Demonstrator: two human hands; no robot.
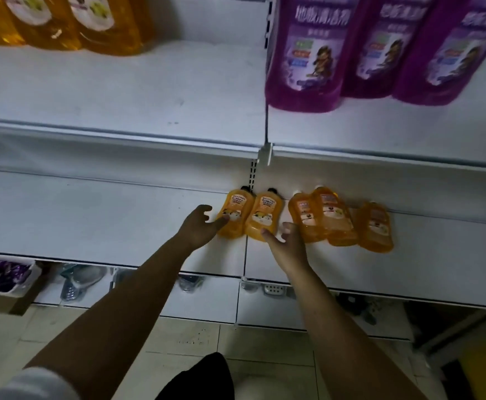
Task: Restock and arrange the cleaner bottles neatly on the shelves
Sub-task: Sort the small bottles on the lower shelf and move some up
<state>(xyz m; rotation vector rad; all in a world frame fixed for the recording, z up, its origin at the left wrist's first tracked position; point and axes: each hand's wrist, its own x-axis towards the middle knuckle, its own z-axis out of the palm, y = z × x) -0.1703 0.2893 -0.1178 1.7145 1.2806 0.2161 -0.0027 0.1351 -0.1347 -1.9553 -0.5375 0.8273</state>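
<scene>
Several small orange cleaner bottles stand in a row at the back of the lower white shelf (pixel 91 220). My left hand (pixel 199 228) reaches in with relaxed fingers and touches the left side of the leftmost bottle (pixel 234 215). My right hand (pixel 286 241) is spread open at the base of the second bottle (pixel 263 216), between it and the third bottle (pixel 305 217). Two more orange bottles (pixel 337 217) (pixel 376 228) stand further right. Neither hand grips anything.
On the upper shelf (pixel 120 90) stand large orange bottles (pixel 103 24) at the left and large purple bottles (pixel 305 53) at the right. A shelf bracket (pixel 265 153) juts out at the middle. Below hang small goods and a white bin (pixel 5 275). Tiled floor lies underneath.
</scene>
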